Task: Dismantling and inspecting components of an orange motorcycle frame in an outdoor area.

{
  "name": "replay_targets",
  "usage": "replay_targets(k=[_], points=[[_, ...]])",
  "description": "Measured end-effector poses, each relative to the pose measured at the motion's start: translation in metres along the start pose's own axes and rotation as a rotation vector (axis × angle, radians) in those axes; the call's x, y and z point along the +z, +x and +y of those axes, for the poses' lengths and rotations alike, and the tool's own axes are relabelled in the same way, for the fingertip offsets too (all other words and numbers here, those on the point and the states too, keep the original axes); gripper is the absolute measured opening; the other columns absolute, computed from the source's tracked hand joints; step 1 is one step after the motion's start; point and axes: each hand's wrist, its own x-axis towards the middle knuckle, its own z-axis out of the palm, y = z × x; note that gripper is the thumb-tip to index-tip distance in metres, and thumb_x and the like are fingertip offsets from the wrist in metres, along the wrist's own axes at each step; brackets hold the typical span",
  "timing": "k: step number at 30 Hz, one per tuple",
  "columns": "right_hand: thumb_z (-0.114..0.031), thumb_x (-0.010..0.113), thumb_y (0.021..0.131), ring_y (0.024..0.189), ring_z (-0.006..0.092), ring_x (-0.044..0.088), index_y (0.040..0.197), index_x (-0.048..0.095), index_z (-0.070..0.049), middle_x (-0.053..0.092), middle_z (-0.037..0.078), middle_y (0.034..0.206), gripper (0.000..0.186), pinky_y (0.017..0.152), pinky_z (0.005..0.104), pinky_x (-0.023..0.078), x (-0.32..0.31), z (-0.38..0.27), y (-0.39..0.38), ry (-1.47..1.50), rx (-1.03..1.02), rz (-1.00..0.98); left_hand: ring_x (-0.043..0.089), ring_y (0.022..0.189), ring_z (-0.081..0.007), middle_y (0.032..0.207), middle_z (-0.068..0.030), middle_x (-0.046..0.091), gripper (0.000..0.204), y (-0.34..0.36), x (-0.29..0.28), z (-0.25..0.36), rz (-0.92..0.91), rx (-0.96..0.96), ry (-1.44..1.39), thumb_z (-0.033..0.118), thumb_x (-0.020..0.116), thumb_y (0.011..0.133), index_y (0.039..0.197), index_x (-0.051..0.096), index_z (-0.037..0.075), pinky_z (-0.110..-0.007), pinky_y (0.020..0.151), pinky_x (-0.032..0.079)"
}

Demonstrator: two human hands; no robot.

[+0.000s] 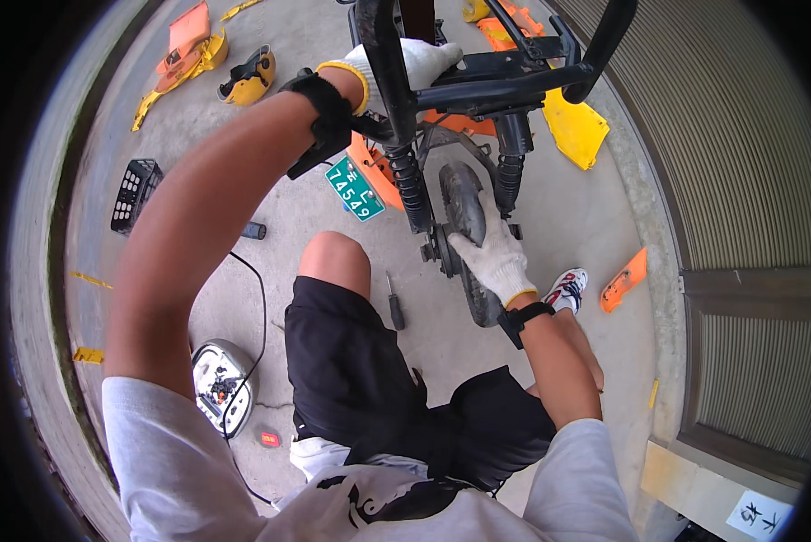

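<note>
Light grey T-shirt [175, 443] and 2 bare arms [206, 226] sat closest in the head view, reaching out to a black bike frame [496, 93]. Wheel [460, 194] was below it, between 2 spring shocks [409, 185]. Right hand [496, 257], gloved, lay spread on the wheel, thumb and fingers apart; left hand [414, 65], also gloved, was up at the frame, partly behind a tube, so I couldn't tell if it was gripping. Looked like a steadying job to me, so the best bet was a firm upper hand, lower palm on the rubber, fingers clear of hub and springs in case it turned. Floor [604, 212] was grey concrete, strewn with a screwdriver [395, 307], a yellow helmet [249, 79], a black crate [134, 197] and an orange panel [624, 281]. Ribbed shutter [749, 135] lined the right side.
</note>
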Motion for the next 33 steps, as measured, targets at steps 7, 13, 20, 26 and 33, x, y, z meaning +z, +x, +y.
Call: replay_targets(k=[7,13,20,26,33], points=[[-0.048,0.071,0.081,0.12,0.0459,0.056,0.156,0.024,-0.02,0.05,0.026,0.139,0.093,0.101,0.0503,0.047,0.004,0.003,-0.023,0.083,-0.022,0.067,0.071,0.088,-0.0354,0.09,-0.0175,0.07,0.028,-0.001,-0.006,-0.001,0.1,0.145,0.147,0.015,0.05,0.098,0.126,0.051,0.009,-0.043,0.072,0.056],[-0.045,0.072,0.08,0.114,0.0464,0.058,0.156,0.025,-0.02,0.053,0.025,0.133,0.093,0.096,0.0515,0.049,0.008,0.004,-0.038,0.085,-0.016,0.106,0.07,0.088,-0.0376,0.089,-0.0199,0.069,0.032,-0.002,-0.013,-0.001,0.043,0.152,0.114,0.012,0.053,0.094,0.125,0.05,0.005,-0.044,0.073,0.056],[-0.045,0.074,0.078,0.111,0.0463,0.059,0.155,0.028,-0.02,0.053,0.025,0.133,0.093,0.093,0.052,0.05,0.011,0.007,-0.044,0.104,-0.041,0.156,0.07,0.087,-0.0391,0.089,-0.0212,0.07,0.038,-0.003,-0.019,0.0,0.037,0.159,0.031,0.013,0.059,0.09,0.126,0.052,0.005,-0.045,0.073,0.055],[-0.046,0.071,0.081,0.121,0.0432,0.056,0.154,0.031,-0.021,0.048,0.022,0.143,0.087,0.103,0.0476,0.046,-0.01,0.002,-0.042,0.151,0.062,-0.029,0.07,0.087,-0.0397,0.087,-0.021,0.07,0.04,-0.012,-0.018,-0.003,0.124,0.254,0.168,0.015,0.062,0.087,0.125,0.052,0.005,-0.046,0.072,0.055],[-0.046,0.06,0.089,0.115,0.0399,0.061,0.141,0.051,-0.014,0.06,0.021,0.129,0.062,0.098,0.048,0.048,-0.117,-0.012,-0.052,-0.108,-0.022,-0.333,0.068,0.097,-0.0391,0.1,-0.0227,0.069,0.037,-0.018,-0.026,0.014,0.059,0.188,0.242,0.024,0.056,0.094,0.127,0.049,0.008,-0.046,0.079,0.054]])
